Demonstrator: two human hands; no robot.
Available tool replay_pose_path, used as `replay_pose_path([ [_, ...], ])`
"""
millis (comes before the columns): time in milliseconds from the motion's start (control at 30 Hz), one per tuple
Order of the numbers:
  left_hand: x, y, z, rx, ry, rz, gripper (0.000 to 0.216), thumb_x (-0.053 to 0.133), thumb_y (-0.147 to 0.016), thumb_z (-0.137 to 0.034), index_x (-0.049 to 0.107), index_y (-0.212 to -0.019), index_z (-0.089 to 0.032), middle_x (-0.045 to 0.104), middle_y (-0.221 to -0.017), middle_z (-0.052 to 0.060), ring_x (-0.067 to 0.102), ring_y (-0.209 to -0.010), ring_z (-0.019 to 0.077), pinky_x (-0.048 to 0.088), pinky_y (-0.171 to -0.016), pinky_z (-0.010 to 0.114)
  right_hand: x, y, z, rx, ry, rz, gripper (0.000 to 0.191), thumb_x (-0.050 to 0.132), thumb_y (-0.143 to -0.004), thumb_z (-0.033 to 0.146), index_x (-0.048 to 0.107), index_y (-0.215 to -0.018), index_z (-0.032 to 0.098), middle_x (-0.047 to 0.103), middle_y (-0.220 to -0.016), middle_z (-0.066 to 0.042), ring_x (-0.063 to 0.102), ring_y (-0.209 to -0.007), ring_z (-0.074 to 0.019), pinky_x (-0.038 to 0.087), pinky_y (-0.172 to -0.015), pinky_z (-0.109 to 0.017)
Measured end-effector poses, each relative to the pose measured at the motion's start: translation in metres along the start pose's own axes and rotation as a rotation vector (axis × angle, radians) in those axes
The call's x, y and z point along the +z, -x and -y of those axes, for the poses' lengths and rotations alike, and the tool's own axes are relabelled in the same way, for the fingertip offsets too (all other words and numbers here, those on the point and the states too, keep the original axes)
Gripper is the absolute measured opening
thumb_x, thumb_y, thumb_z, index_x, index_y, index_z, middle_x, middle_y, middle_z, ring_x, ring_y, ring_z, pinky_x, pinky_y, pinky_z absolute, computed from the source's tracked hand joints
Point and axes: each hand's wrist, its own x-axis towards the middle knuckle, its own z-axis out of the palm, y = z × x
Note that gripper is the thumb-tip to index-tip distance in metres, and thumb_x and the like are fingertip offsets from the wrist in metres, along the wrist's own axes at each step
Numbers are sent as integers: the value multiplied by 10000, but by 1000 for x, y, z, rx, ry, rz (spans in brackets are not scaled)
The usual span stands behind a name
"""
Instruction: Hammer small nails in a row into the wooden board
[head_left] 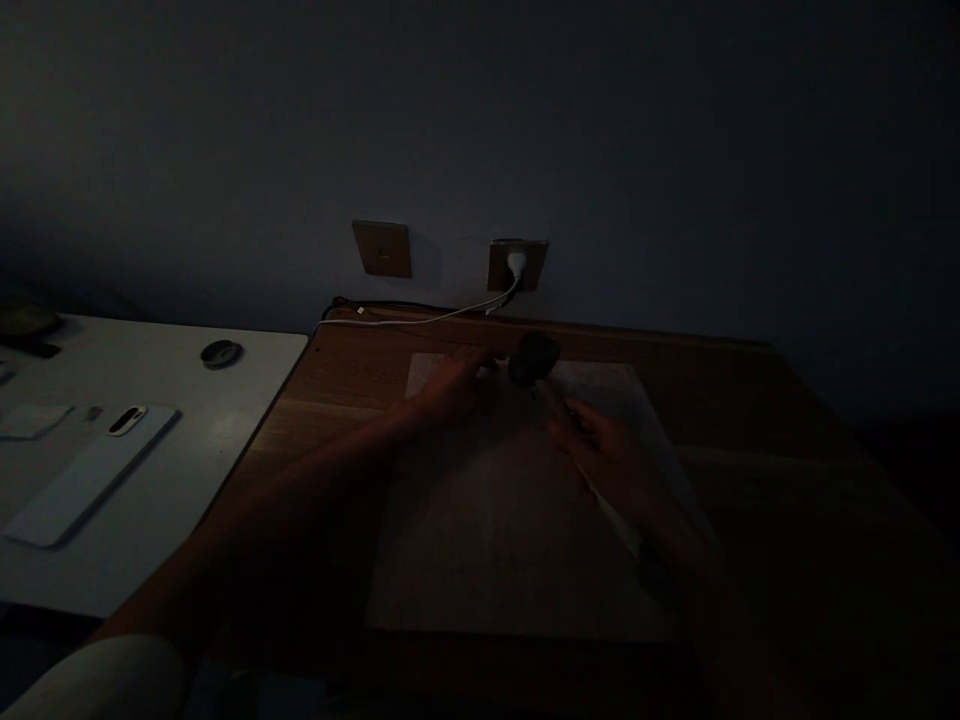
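Across the wooden desk lies a flat, pale square board (495, 530). My right hand (604, 450) is wrapped round the handle of a mallet with a dark, rounded head (534, 358), held over the far part of the board. The handle slants back toward me, under my right wrist. My left hand (461, 385) rests at the board's far left corner, beside the mallet head. Its fingers are drawn together near the board's far edge; what they pinch, if anything, is too dark to make out.
Behind the wooden desk (757, 500), a white plug (516, 263) sits in a wall socket, its cable (427, 320) running left along the desk's back edge. Another wall plate (382, 248) is nearby. On the white table (195, 440) lie a white phone-shaped item (90, 480) and a dark round ring (220, 353).
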Motion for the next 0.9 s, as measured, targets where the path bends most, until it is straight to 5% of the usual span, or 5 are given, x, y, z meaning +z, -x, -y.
replay_pose_path([
  [133,-5,-12,-30,269,-397,138,301,630,-988,-254,695,-1272,-178,703,-1329,132,627,-1253,328,460,-1043,503,-17,5,-2,-33,4,-110,291,615,-876,516,576,-904,229,472,-476,99,412,-311,-88,332,-290,-203],
  [300,7,-36,-59,430,-623,321,249,523,-1036,-149,752,-1133,-156,770,-1160,115,700,-1108,282,480,-922,428,-27,12,-1,-33,11,-155,288,616,-868,522,553,-845,242,461,-432,101,410,-292,-94,326,-285,-206],
  [467,9,-43,-61,414,-662,335,242,535,-1004,-83,745,-1113,-134,782,-1108,123,730,-1066,281,503,-897,391,-30,18,-6,-28,12,-131,313,619,-881,540,576,-915,232,473,-437,103,406,-298,-96,337,-291,-208],
  [667,-20,-34,-43,123,-457,295,207,572,-984,-181,728,-1120,-166,788,-1046,103,745,-899,247,511,-727,317,-31,17,-12,-40,-29,-121,278,620,-908,508,578,-924,233,481,-472,97,422,-316,-98,350,-303,-217],
  [900,-27,-28,-29,101,-313,349,216,620,-894,-127,772,-1036,-184,789,-1080,83,742,-960,230,526,-805,296,-28,14,-10,-56,-15,-123,301,620,-895,516,588,-936,220,513,-516,93,420,-307,-82,330,-299,-208],
])
